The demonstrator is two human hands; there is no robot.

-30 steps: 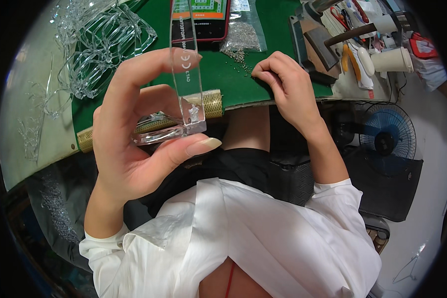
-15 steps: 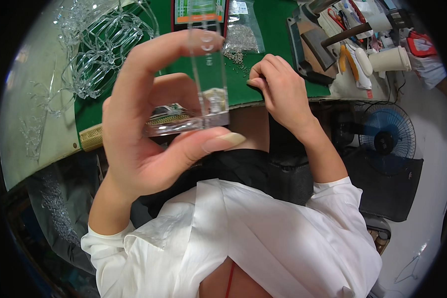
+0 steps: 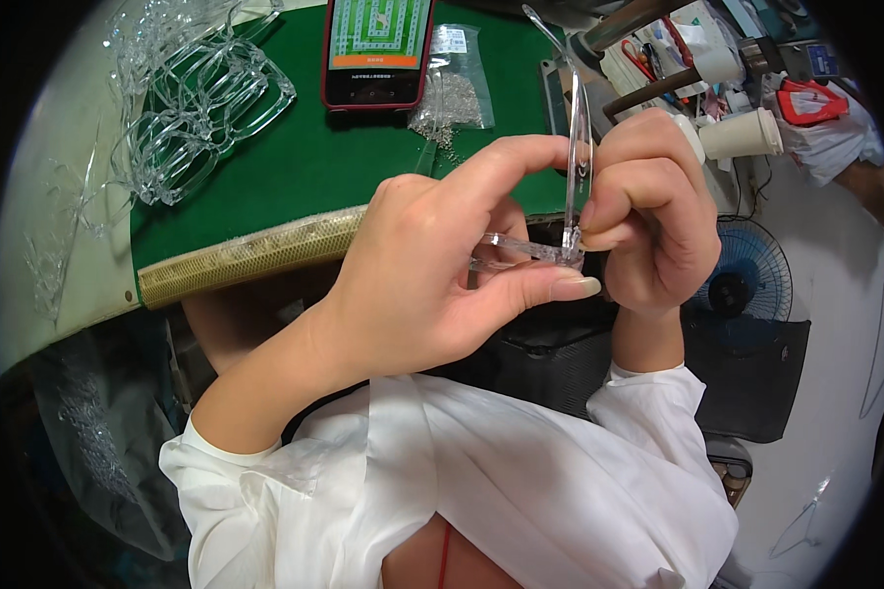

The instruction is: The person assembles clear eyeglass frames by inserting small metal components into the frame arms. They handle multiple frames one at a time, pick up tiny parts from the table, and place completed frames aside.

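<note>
A pair of clear plastic eyeglasses (image 3: 576, 167) is held in front of me, one temple arm pointing up and away. My left hand (image 3: 417, 260) grips it, thumb under the hinge corner and index finger against the upright temple. My right hand (image 3: 658, 211) is curled closed, its thumb and fingertips pinched right beside the hinge. Whatever those fingertips hold is too small or hidden to make out. Beyond the hands, tiny metal pieces like screws (image 3: 446, 135) lie spilled by a clear plastic bag (image 3: 467, 90) of them.
Several clear eyeglass frames (image 3: 201, 108) are heaped at the left of the green mat (image 3: 295, 162). A phone (image 3: 373, 98) lies at the far edge. To the right are a metal bench tool (image 3: 648, 90), a white cup (image 3: 742, 135) and a blue fan (image 3: 746, 275).
My right hand has left the spilled metal pieces and come to the glasses' hinge. My left hand has moved right and turned with the glasses. The view has shifted a little.
</note>
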